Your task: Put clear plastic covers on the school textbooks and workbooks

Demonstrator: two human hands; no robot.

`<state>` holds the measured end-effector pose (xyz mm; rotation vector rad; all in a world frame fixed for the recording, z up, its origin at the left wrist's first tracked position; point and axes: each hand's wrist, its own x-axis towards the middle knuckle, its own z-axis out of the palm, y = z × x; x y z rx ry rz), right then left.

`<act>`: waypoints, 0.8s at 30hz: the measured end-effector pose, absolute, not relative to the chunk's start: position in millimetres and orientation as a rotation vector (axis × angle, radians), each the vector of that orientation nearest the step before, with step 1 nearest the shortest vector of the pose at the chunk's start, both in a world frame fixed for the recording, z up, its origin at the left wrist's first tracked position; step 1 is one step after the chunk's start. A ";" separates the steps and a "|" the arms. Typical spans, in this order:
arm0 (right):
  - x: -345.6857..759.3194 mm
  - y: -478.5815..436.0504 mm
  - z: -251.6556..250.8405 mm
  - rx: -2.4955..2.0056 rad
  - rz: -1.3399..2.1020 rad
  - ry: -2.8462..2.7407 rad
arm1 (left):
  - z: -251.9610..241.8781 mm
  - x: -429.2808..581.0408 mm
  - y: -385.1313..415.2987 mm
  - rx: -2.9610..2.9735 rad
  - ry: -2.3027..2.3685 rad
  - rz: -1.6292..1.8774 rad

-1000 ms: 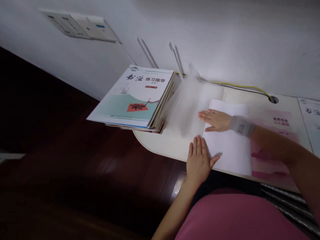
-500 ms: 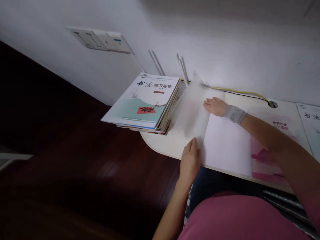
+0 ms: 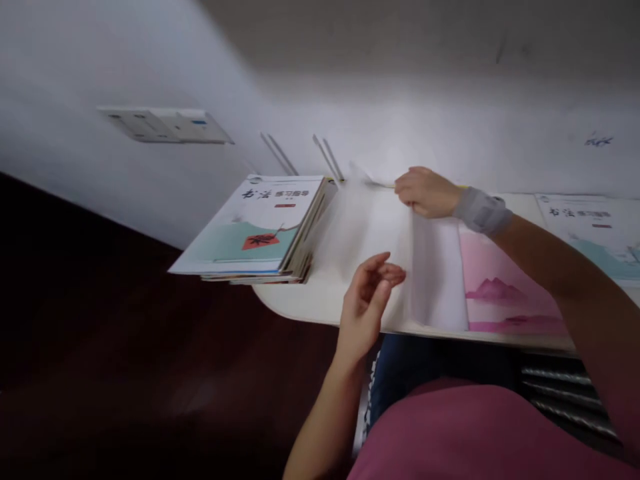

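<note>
A pink-covered book (image 3: 505, 287) lies on the desk, with a white sheet (image 3: 443, 280) alongside its left edge. My right hand (image 3: 427, 192), in a grey wristband, has its fingers closed at the top left corner of this sheet, whose left edge looks raised. A translucent plastic sheet (image 3: 350, 233) spreads out to the left, blurred. Over it, my left hand (image 3: 370, 297) is open, fingers loosely curled and thumb apart, with nothing in it.
A stack of books (image 3: 250, 227) stands at the desk's rounded left end. Another book (image 3: 590, 230) lies at the right. Behind the desk (image 3: 295, 307) rises a white wall with a socket panel (image 3: 165, 125). Dark floor shows at the left.
My left hand has come off the plastic sheet's lower edge and opened. My right hand went from lying flat on the white sheet to gripping its upper corner. The camera view has turned.
</note>
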<state>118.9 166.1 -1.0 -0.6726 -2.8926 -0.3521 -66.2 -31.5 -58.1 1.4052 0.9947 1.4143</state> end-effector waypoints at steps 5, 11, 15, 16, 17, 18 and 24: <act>244.3 139.8 -4.8 -1.269 -0.280 -2.419 | -66.3 -7.3 21.5 1.715 0.936 1.155; 340.3 80.1 -58.9 -1.426 0.326 -1.687 | -89.4 85.9 37.6 2.400 0.969 0.523; 363.1 50.6 -80.2 -1.460 0.551 -1.460 | -101.6 119.1 31.8 2.543 1.085 0.372; 367.3 45.6 -84.2 -1.482 0.649 -1.389 | -104.1 123.2 31.1 2.575 1.105 0.349; 371.3 41.5 -88.1 -1.500 0.758 -1.317 | -106.4 126.2 30.6 2.605 1.123 0.322; 375.0 38.0 -92.2 -1.514 0.861 -1.257 | -108.3 128.6 30.4 2.633 1.138 0.292; 382.0 24.2 -114.2 -1.571 1.046 -1.177 | -113.9 139.5 37.5 2.643 1.165 0.297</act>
